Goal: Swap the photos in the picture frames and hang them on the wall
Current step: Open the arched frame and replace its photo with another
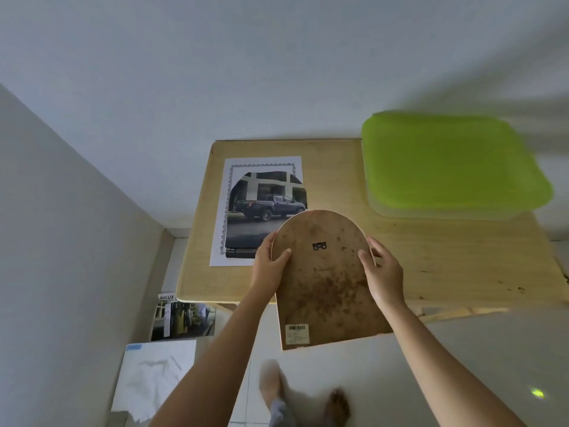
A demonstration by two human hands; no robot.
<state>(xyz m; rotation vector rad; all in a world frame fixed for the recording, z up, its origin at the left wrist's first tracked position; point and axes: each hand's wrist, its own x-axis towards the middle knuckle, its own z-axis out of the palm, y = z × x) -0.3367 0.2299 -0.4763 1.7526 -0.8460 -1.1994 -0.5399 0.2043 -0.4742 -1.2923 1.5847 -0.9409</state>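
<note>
I hold an arch-topped picture frame (326, 278) with its stained brown back toward me, above the near edge of the wooden table (446, 263). A small metal hanger sits near its top and a barcode label near its bottom. My left hand (269, 263) grips the frame's left edge. My right hand (381, 272) grips its right edge. A cut-out photo of a dark pickup truck (264, 204) lies on a white sheet with a printed border (224, 211) on the table, partly hidden by the frame.
A lime-green lidded plastic box (449, 161) stands at the table's far right. On the floor to the left lie a Hilux brochure (181, 318) and a crumpled white paper (157, 374). White walls rise behind and to the left. My feet show below.
</note>
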